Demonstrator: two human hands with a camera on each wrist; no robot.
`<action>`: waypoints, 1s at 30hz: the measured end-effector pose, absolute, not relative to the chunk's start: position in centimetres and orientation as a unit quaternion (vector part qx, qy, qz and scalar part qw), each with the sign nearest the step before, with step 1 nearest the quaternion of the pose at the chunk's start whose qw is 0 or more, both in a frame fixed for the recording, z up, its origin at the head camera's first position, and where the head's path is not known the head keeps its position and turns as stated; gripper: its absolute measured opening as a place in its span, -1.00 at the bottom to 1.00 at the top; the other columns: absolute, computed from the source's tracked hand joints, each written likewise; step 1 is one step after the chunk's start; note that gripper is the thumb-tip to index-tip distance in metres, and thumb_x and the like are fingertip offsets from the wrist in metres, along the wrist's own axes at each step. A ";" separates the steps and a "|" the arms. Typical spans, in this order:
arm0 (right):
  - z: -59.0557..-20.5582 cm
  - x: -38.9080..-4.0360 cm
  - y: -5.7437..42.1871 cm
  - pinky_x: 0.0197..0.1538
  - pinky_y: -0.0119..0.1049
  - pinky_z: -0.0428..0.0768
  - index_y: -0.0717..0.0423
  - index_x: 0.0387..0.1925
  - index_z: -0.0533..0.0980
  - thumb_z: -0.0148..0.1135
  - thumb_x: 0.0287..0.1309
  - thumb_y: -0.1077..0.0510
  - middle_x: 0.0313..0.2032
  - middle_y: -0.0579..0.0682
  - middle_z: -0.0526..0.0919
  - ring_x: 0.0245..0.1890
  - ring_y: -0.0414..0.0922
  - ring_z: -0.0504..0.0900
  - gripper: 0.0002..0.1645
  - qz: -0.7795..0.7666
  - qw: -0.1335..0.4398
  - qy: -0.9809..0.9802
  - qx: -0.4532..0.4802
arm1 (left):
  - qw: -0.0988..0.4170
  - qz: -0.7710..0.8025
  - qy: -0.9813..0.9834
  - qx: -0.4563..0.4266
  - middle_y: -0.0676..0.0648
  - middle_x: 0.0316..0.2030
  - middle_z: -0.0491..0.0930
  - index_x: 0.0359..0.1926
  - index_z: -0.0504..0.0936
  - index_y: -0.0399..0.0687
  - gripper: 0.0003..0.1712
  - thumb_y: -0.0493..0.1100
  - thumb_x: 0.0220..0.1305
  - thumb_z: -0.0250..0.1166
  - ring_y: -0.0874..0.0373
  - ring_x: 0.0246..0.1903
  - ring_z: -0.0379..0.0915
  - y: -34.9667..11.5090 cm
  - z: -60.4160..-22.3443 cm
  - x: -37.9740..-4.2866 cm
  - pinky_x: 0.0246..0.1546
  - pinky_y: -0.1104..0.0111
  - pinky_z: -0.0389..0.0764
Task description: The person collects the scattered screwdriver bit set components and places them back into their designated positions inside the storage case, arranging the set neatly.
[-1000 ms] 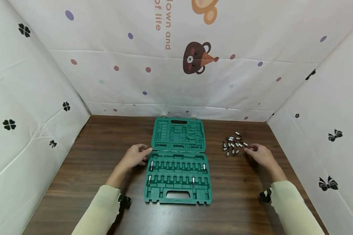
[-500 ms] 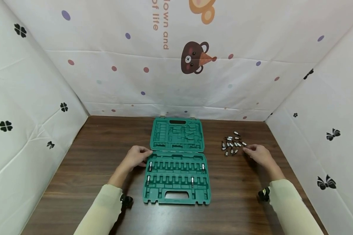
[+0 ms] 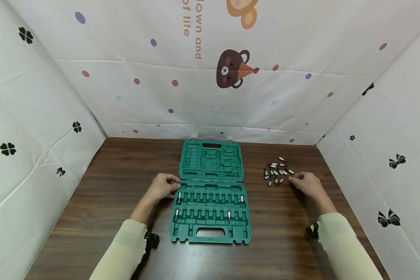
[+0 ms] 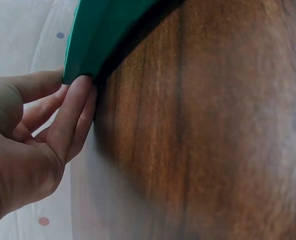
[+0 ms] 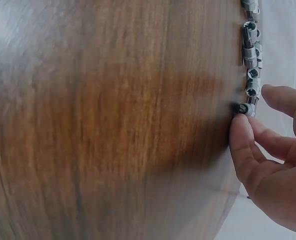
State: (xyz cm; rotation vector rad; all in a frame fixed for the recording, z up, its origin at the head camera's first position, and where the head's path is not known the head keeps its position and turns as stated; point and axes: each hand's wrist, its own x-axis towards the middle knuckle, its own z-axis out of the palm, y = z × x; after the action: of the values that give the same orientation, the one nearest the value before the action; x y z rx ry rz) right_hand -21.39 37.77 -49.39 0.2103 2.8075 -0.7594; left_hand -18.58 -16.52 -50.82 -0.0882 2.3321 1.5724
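A green plastic socket case (image 3: 210, 232) lies unfolded on the wooden table, its lid (image 3: 211, 175) on the far side. My left hand (image 3: 162, 187) pinches the case's left edge near the hinge, thumb on top and fingers along the side. Several silver bit sockets with dark tips sit in the near half, among them one bit socket (image 3: 230, 216) in the lower row. To the right, a loose pile of bit sockets (image 3: 274, 172) lies on the wood. My right hand (image 3: 308, 183) is at its right side, thumb and fingers apart, fingertips right by the nearest bit socket (image 5: 246, 109).
The brown wooden table (image 3: 210, 264) is bounded by a white printed cloth (image 3: 210, 97) at the back and on both sides. A dark wrist-worn camera (image 3: 152, 239) sits at the left sleeve's cuff, another wrist camera (image 3: 312, 230) at the right.
My left thumb has slid slightly toward me along the case's edge. My right hand stays beside the pile, and the bit sockets lie as before. The head view has shifted a little.
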 end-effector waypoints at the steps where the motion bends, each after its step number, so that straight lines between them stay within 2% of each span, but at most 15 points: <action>1: -49.4 -21.4 37.7 -0.18 -0.05 0.64 0.45 0.12 0.51 0.12 0.50 -0.15 -0.22 0.22 0.73 -0.23 0.02 0.70 -0.34 -0.260 0.111 0.957 0.072 | 0.161 0.552 0.818 -0.031 -0.24 -0.12 0.64 0.12 0.68 -0.32 -0.71 -0.33 0.45 0.28 0.05 -0.23 0.67 -16.5 -50.8 -18.6 -0.31 0.21 0.80; 13: -50.3 -21.4 37.7 -0.25 -0.12 0.63 0.39 0.03 0.56 0.19 0.45 -0.09 -0.25 0.19 0.74 -0.27 0.00 0.69 -0.45 -0.264 0.088 0.957 0.087 | 0.158 0.558 0.813 -0.048 -0.22 -0.13 0.65 0.09 0.71 -0.26 -0.74 -0.33 0.44 0.30 0.07 -0.25 0.67 -16.6 -51.3 -18.7 -0.33 0.23 0.80; 20: -50.8 -21.4 37.7 -0.11 0.03 0.58 0.37 -0.12 0.59 0.29 0.36 0.03 -0.28 0.19 0.71 -0.22 0.13 0.59 -0.59 -0.239 0.042 0.967 0.075 | 0.157 0.561 0.811 -0.058 -0.22 -0.13 0.66 0.09 0.72 -0.26 -0.74 -0.32 0.43 0.31 0.07 -0.24 0.67 -16.5 -51.4 -18.6 -0.33 0.24 0.80; 30: -51.0 -21.6 37.5 -0.20 -0.06 0.50 0.33 -0.21 0.57 0.21 0.31 0.17 -0.32 0.17 0.63 -0.30 0.09 0.51 -0.76 -0.232 0.029 0.970 0.071 | 0.166 0.564 0.807 -0.056 -0.22 -0.12 0.66 0.11 0.72 -0.26 -0.72 -0.33 0.44 0.30 0.11 -0.29 0.66 -16.6 -51.4 -18.8 -0.36 0.25 0.79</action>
State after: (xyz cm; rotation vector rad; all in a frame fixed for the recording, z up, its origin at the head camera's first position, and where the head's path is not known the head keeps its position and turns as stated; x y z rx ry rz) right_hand -21.63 37.50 -50.99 0.2201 2.9915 -0.7155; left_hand -18.85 -16.59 -51.37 -0.1594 2.2983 1.6061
